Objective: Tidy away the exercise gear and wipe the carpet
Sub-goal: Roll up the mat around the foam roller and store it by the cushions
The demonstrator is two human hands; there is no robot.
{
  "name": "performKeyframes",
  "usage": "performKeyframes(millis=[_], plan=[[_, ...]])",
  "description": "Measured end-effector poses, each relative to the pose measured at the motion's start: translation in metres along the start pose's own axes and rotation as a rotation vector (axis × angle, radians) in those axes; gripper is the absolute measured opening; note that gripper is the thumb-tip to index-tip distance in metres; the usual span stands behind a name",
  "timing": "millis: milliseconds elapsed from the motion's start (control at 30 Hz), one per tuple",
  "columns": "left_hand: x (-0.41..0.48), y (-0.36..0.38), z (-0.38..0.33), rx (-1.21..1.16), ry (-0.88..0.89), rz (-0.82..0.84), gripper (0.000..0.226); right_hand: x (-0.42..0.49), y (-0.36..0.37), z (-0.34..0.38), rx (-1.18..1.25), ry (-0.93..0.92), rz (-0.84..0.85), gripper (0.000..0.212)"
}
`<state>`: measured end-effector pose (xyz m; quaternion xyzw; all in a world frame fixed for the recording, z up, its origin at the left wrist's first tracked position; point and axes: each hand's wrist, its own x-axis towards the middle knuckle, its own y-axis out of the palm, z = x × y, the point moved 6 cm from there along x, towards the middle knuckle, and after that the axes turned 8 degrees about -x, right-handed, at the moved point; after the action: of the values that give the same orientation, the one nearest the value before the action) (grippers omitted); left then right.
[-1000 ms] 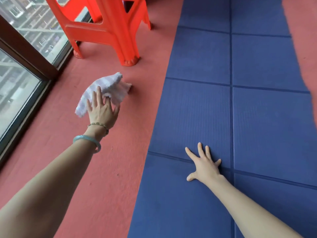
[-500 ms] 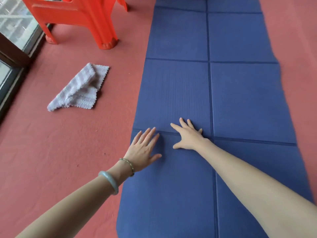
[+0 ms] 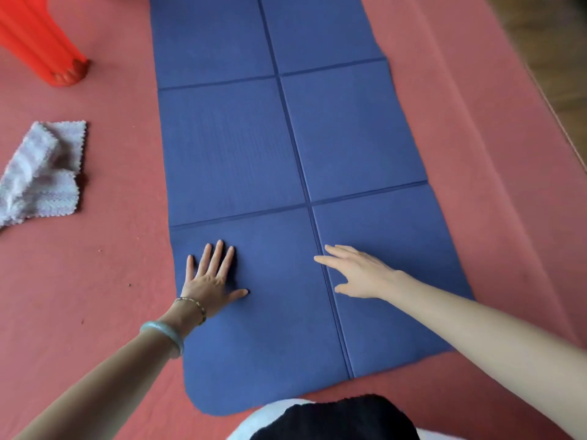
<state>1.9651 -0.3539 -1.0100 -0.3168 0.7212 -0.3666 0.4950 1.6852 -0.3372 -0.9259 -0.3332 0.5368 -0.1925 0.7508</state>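
A blue exercise mat (image 3: 235, 147) with fold creases lies flat on the red carpet (image 3: 120, 265), running away from me. My left hand (image 3: 211, 277) rests flat on its near left panel, fingers straight and spread. Over the near right panel by the centre crease is my right hand (image 3: 355, 271), fingers extended; whether it touches the mat I cannot tell. A crumpled pale lilac cloth (image 3: 41, 173) lies on the carpet to the left of the mat, apart from both hands.
The leg of a red plastic stool (image 3: 47, 49) stands on the carpet at the upper left. Wooden floor (image 3: 549, 42) shows beyond the carpet's right edge. Small dark specks dot the carpet near the mat's left edge. My clothing fills the bottom edge.
My left hand let go of the cloth, which now lies on the carpet, and moved right onto the mat. My right hand shifted right across the centre crease. The view swung right.
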Motion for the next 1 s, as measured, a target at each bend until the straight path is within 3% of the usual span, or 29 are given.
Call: performKeyframes(millis=[100, 167, 300, 367, 433, 667, 767, 867, 1000], plan=[[0.000, -0.002, -0.013, -0.004, -0.041, -0.006, 0.108, -0.010, 0.021, -0.015, 0.032, -0.002, -0.029, 0.069], [0.000, -0.004, -0.030, -0.004, -0.037, -0.098, 0.103, -0.017, 0.035, -0.028, 0.015, -0.030, -0.081, 0.067], [-0.024, 0.016, -0.099, 0.005, 0.298, -0.268, 0.082, -0.044, 0.069, -0.048, -0.058, -0.094, -0.158, 0.062], [-0.050, 0.039, -0.145, -0.052, 0.475, -0.260, 0.064, -0.059, 0.084, -0.049, -0.115, -0.169, -0.128, 0.059], [-0.075, 0.062, -0.179, -0.073, 0.543, -0.225, 0.059, -0.072, 0.096, -0.048, -0.168, -0.224, -0.116, 0.057], [-0.108, 0.109, -0.203, -0.062, 0.544, -0.166, 0.087, -0.090, 0.142, -0.040, -0.330, -0.366, -0.220, 0.068], [-0.103, 0.103, -0.201, -0.060, 0.530, -0.219, 0.074, -0.090, 0.151, -0.039, -0.404, -0.397, -0.279, 0.073], [-0.106, 0.095, -0.201, -0.089, 0.583, -0.275, 0.051, -0.095, 0.148, -0.040, -0.369, -0.412, -0.323, 0.061], [-0.101, 0.089, -0.190, -0.196, 0.604, -0.249, 0.042, -0.102, 0.142, -0.045, -0.062, -0.404, -0.230, 0.039]])
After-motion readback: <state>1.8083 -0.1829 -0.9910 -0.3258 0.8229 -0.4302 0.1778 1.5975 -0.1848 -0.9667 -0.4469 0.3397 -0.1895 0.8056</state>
